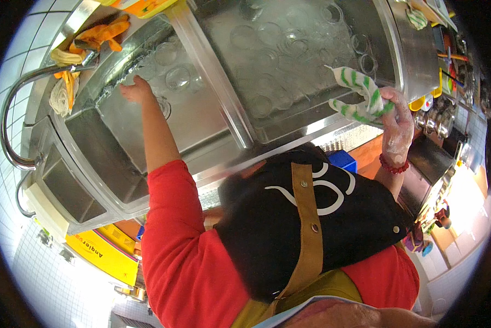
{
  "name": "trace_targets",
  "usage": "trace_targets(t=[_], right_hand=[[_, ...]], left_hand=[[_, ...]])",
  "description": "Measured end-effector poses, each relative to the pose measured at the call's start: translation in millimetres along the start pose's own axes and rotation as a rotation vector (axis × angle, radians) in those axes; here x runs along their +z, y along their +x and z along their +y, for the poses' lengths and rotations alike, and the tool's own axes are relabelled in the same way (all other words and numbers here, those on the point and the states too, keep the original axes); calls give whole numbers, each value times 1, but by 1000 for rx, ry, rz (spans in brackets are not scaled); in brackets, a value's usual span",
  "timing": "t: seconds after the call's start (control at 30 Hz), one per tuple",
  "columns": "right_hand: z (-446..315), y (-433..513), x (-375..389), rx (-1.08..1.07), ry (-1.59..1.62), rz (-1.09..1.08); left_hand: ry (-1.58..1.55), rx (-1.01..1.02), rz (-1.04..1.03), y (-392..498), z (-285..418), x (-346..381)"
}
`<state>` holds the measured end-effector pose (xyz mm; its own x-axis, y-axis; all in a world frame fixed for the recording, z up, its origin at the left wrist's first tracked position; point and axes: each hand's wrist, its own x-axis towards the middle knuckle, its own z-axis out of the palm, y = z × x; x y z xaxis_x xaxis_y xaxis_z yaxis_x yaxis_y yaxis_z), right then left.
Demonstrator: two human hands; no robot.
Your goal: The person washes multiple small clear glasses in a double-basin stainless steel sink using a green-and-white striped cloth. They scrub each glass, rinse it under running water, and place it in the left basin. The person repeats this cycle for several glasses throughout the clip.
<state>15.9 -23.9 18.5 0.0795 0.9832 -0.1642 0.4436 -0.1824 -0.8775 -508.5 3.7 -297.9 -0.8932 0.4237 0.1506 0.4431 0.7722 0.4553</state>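
My right hand [398, 119], wet with suds, grips a white-and-green striped cloth [366, 96] above the front right edge of a steel sink [239, 119]. The cloth's ends hang out to the left. My left hand [137, 90] is stretched over the left basin [196, 131], empty, with its fingers apart. Beside it, clear round glassware [178, 78] lies in shallow water. In the right basin, several clear round glass pieces [266, 59] sit in cloudy water. Their exact shapes are blurred by the water.
A curved chrome faucet [8, 135] arches at the left. Orange rubber gloves [102, 33] and a pale mesh scrubber [63, 98] lie on the back ledge. A yellow box [102, 254] stands low at left. Metal pots [438, 119] are at far right. Another person [443, 217] is in the background.
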Motion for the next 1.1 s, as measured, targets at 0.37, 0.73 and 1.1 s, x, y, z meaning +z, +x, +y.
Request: trace_targets(t=[0.37, 0.73, 1.1], right_hand=[[28, 1, -36, 15, 93, 72], [49, 9, -61, 130, 48, 150], [67, 36, -90, 94, 20, 129]], left_hand=[[-760, 623, -730, -156, 227, -48], [307, 1145, -669, -160, 266, 97], [476, 1322, -887, -156, 286, 111]])
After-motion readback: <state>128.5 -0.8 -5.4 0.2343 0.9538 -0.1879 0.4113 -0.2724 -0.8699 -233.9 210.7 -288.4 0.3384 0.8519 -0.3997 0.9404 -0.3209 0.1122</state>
